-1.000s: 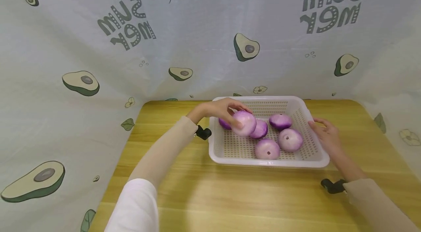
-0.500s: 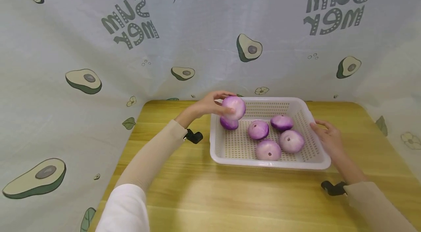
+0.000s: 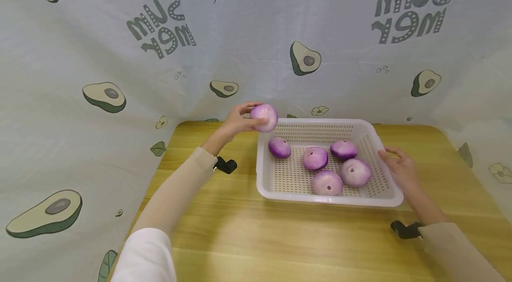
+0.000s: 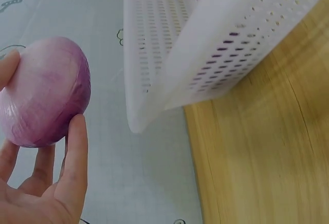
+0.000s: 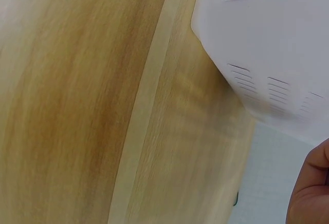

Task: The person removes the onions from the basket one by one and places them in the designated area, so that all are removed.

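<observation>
My left hand [image 3: 238,121] grips a purple onion [image 3: 266,115] at the back left corner of a white plastic basket [image 3: 320,199]. In the left wrist view the fingers curve round the onion [image 4: 47,93], which is apart from the basket's wall [image 4: 221,62]. My right hand [image 3: 403,171] holds the basket's right rim; the right wrist view catches only part of that hand [image 5: 311,190] by the basket's wall [image 5: 277,44]. Inside the basket lie several more purple onions, one [image 3: 279,148] at the left and one [image 3: 355,173] at the right.
The basket stands on a wooden table [image 3: 256,237] near its back edge. Behind and at the sides hangs a pale cloth [image 3: 248,60] printed with avocados and lettering. Small black wrist mounts [image 3: 226,165] stick out from the sleeves.
My left hand has lifted the onion up and moved it left, from over the basket to its back left corner. The right hand stays at the basket's rim.
</observation>
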Demonstrator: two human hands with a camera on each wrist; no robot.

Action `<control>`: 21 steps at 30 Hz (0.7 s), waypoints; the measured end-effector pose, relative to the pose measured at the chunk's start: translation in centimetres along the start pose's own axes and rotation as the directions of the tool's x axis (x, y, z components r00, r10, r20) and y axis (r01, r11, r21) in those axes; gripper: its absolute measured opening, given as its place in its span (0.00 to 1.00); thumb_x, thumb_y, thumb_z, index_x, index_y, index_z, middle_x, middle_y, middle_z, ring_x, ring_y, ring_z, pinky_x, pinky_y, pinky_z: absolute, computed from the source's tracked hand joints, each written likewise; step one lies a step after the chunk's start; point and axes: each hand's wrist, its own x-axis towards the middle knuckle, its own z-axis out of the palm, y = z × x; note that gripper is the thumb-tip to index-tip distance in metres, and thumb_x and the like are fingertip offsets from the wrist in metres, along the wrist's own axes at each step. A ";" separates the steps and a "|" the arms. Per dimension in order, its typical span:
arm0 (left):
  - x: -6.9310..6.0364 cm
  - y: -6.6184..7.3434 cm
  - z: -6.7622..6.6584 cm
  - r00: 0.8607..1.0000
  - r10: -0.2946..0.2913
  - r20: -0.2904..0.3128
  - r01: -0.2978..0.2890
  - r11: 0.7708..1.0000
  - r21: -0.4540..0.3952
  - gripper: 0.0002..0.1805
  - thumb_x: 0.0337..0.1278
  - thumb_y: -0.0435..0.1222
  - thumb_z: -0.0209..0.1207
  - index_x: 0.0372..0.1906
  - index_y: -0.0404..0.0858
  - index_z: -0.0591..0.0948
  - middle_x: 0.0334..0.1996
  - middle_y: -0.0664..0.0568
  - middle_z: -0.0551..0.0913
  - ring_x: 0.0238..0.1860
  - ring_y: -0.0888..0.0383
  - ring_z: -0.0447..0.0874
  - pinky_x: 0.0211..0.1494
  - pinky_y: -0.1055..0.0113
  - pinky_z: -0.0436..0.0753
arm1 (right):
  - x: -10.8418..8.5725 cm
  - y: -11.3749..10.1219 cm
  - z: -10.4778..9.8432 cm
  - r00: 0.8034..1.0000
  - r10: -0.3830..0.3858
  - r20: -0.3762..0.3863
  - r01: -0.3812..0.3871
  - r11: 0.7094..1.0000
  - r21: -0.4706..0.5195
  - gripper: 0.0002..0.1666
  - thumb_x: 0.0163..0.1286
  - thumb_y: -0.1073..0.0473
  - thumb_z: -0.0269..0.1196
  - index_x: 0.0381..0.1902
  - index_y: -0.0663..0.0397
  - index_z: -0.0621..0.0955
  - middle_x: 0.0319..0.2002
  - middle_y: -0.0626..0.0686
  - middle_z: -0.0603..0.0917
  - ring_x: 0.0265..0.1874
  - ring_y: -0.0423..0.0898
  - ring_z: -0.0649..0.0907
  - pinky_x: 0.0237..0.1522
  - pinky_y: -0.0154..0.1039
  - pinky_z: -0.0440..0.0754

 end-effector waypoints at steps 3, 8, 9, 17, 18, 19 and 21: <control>-0.2 -0.2 -0.6 0.999 0.001 -0.034 -0.001 1.000 -0.002 0.33 0.52 0.34 0.73 0.65 0.43 0.77 0.60 0.43 0.74 0.57 0.45 0.77 0.49 0.58 0.86 | 0.0 0.1 0.0 1.000 0.008 -0.008 -0.008 1.000 0.001 0.07 0.77 0.48 0.57 0.49 0.29 0.72 0.28 0.32 0.85 0.24 0.37 0.86 0.24 0.37 0.86; -0.4 -1.1 -1.9 0.997 0.003 -0.079 -0.002 1.000 0.012 0.33 0.52 0.35 0.73 0.66 0.43 0.77 0.61 0.44 0.74 0.57 0.46 0.76 0.50 0.58 0.85 | 0.0 0.2 -0.1 1.000 0.019 -0.005 -0.019 1.000 0.014 0.07 0.76 0.47 0.57 0.49 0.28 0.72 0.28 0.32 0.85 0.25 0.37 0.86 0.24 0.38 0.86; -0.5 -1.3 -2.2 0.996 0.001 -0.085 0.000 1.000 0.013 0.33 0.52 0.35 0.73 0.66 0.43 0.77 0.61 0.44 0.74 0.58 0.46 0.76 0.50 0.58 0.85 | 0.0 0.2 -0.1 1.000 0.019 -0.005 -0.019 1.000 0.014 0.07 0.76 0.47 0.57 0.49 0.28 0.72 0.28 0.32 0.85 0.24 0.37 0.86 0.24 0.38 0.86; -1.1 -3.0 -5.0 0.990 -0.032 -0.139 0.035 0.999 0.020 0.34 0.52 0.37 0.74 0.67 0.43 0.76 0.63 0.43 0.72 0.57 0.44 0.76 0.52 0.57 0.85 | 0.0 0.2 -0.1 1.000 0.016 -0.019 -0.016 1.000 -0.007 0.07 0.76 0.46 0.57 0.50 0.29 0.72 0.28 0.31 0.84 0.24 0.36 0.86 0.24 0.38 0.86; -1.1 -3.2 -5.3 0.988 -0.039 -0.148 0.042 0.999 0.016 0.34 0.52 0.37 0.73 0.67 0.43 0.76 0.63 0.43 0.72 0.57 0.44 0.76 0.52 0.57 0.84 | 0.0 0.2 -0.1 1.000 0.016 -0.022 -0.016 1.000 -0.012 0.08 0.76 0.46 0.57 0.50 0.30 0.72 0.28 0.31 0.84 0.24 0.36 0.86 0.24 0.38 0.86; -1.2 -3.4 -5.6 0.987 -0.047 -0.155 0.050 0.999 0.015 0.34 0.53 0.36 0.73 0.67 0.43 0.76 0.63 0.42 0.72 0.57 0.44 0.76 0.52 0.57 0.84 | 0.0 0.2 0.0 1.000 0.015 -0.024 -0.016 1.000 -0.017 0.08 0.76 0.46 0.57 0.51 0.30 0.73 0.28 0.31 0.84 0.24 0.36 0.86 0.24 0.37 0.86; -1.4 -3.8 -6.1 0.982 -0.065 -0.175 0.067 0.998 0.006 0.34 0.53 0.36 0.73 0.67 0.43 0.75 0.63 0.42 0.72 0.57 0.43 0.76 0.52 0.57 0.84 | 0.0 0.2 0.0 1.000 0.012 -0.026 -0.013 0.999 -0.029 0.11 0.76 0.46 0.57 0.53 0.35 0.73 0.28 0.30 0.83 0.24 0.35 0.86 0.24 0.37 0.86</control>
